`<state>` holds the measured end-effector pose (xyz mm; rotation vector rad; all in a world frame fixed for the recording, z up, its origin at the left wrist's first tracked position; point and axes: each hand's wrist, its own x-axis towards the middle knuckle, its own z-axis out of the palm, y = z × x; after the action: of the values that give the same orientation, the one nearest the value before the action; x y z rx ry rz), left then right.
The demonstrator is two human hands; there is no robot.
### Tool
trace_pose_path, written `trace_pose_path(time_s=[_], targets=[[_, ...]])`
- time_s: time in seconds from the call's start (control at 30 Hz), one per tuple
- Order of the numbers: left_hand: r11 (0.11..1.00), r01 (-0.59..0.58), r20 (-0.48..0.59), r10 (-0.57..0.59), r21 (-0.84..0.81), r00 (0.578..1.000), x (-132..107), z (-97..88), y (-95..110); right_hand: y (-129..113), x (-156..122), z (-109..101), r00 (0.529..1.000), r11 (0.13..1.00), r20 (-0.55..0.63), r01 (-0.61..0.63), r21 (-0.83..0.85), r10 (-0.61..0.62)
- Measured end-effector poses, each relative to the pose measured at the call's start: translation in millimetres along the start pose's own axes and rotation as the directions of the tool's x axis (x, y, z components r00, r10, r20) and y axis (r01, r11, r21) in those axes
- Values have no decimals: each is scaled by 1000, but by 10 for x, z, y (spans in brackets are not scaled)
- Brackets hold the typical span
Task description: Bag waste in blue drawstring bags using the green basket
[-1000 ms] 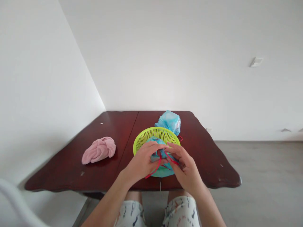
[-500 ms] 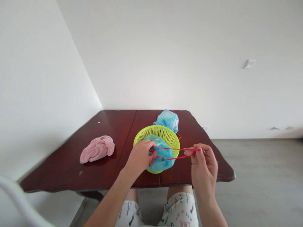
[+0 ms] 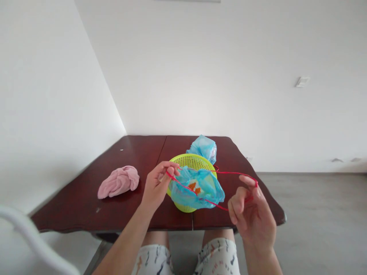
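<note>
A blue plastic drawstring bag (image 3: 212, 193) lines the yellow-green perforated basket (image 3: 185, 209) on the table. Its mouth is open, and something orange and white shows inside. My left hand (image 3: 159, 182) pinches the red drawstring (image 3: 183, 186) at the bag's left side. Off to the right, my right hand (image 3: 254, 214) has the other end of the red drawstring looped over its fingers and held. The string runs taut between both hands across the bag.
A second blue bag (image 3: 203, 148), filled and closed, lies behind the basket. A folded pink cloth (image 3: 119, 182) rests on the left of the dark red wooden table (image 3: 137, 149). White walls stand behind and to the left.
The bag's mouth has gone from gathered to spread open, showing its contents. My left hand has shifted left and my right hand a little right, with the drawstring drawn wider between them.
</note>
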<state>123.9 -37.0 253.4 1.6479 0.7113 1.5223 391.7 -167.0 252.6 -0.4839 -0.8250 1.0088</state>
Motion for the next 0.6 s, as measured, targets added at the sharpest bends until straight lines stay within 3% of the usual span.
trace_pose_path(time_s=[0.13,0.23,0.3,0.37,0.47,0.53,0.6], targets=[[982,-141,-61,135,-123,989,-3,6,144,151,-48,95,995,938,11,93,-334,-95],[976,-192,96,202,-99,975,-82,65,226,402,-63,184,993,802,105,112,-587,-61],[971,-233,254,238,-50,938,-138,118,290,575,-37,215,979,714,205,155,-683,-16],[956,-293,375,282,-30,883,-178,168,368,714,22,227,950,647,313,228,-728,17],[931,-360,468,342,-55,815,-215,197,491,837,134,237,888,602,458,355,-715,21],[924,-377,481,361,-68,799,-240,168,549,875,187,248,866,587,498,378,-716,49],[917,-392,425,386,-76,819,-273,106,579,894,216,257,867,569,492,367,-736,78]])
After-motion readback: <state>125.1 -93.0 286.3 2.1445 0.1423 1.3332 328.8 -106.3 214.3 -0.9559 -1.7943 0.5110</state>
